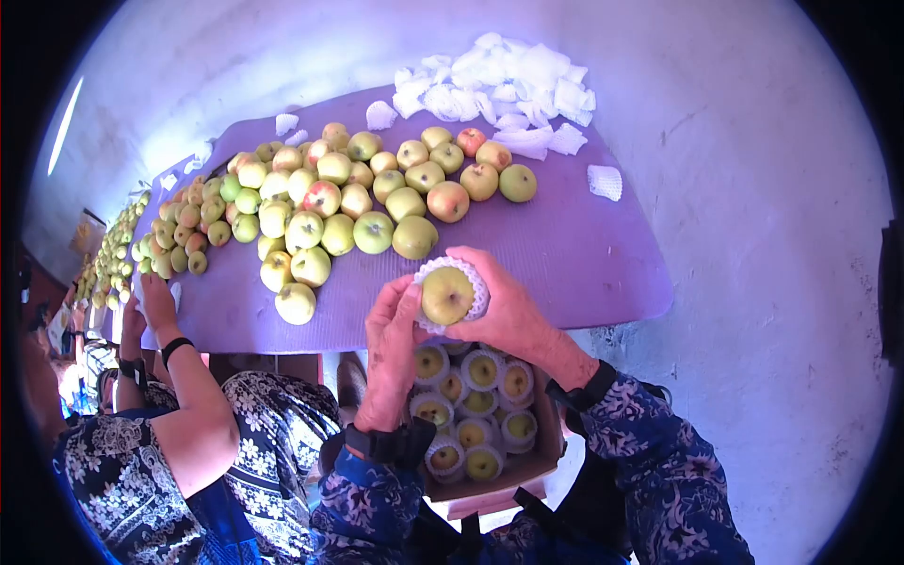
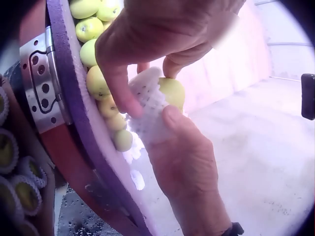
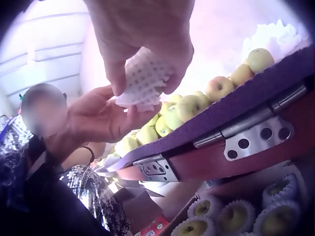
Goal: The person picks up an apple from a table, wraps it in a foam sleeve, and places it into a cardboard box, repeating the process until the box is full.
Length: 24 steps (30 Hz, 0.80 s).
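A yellow-green apple [image 1: 446, 295] sits in a white foam net sleeve [image 1: 478, 294], its top bare and facing up in the head view. My right hand [image 1: 508, 306] grips it from the right, fingers and thumb curved around the net. From the left, my left hand [image 1: 389, 339] holds the net's edge with thumb and fingertips. The left wrist view has the left hand [image 2: 157, 34] above and the right hand [image 2: 184, 172] below, the sleeve [image 2: 150, 105] between them. In the right wrist view the net [image 3: 142, 78] covers most of the apple.
Loose apples [image 1: 320, 198] are heaped on the purple-covered table [image 1: 593, 254], with a pile of foam sleeves [image 1: 499, 80] behind. Below the hands stands a cardboard box [image 1: 541, 452] of sleeved apples [image 1: 480, 372]. Another person [image 1: 193, 424] works at the left.
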{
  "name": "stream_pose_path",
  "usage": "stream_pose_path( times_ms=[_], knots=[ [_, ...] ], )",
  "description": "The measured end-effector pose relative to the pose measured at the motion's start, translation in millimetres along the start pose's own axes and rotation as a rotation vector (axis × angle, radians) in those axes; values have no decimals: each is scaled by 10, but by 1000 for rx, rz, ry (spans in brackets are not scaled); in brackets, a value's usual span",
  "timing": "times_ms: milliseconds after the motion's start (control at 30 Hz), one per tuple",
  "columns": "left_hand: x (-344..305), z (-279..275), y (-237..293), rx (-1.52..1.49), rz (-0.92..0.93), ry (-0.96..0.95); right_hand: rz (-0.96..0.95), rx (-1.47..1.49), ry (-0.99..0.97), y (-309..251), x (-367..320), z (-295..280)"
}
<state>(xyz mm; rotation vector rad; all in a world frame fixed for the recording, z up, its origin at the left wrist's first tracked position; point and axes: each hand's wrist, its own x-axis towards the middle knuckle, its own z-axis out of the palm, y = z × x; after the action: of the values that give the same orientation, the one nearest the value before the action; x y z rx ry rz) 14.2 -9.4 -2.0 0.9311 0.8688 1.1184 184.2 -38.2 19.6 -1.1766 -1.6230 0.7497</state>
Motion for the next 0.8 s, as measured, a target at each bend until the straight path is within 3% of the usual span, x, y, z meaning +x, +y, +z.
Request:
stream_pose_path(
  times_ms=[167,467,800],
  knots=[
    [-2,-21,52,195,57,69,-71,57,-14,148,39,57],
    [-41,88,145,215,37,-65,-83,87,-30,157,63,46],
    [-135,37,192,125,37,-144,122,124,-199,-84,-11,-80]
  ],
)
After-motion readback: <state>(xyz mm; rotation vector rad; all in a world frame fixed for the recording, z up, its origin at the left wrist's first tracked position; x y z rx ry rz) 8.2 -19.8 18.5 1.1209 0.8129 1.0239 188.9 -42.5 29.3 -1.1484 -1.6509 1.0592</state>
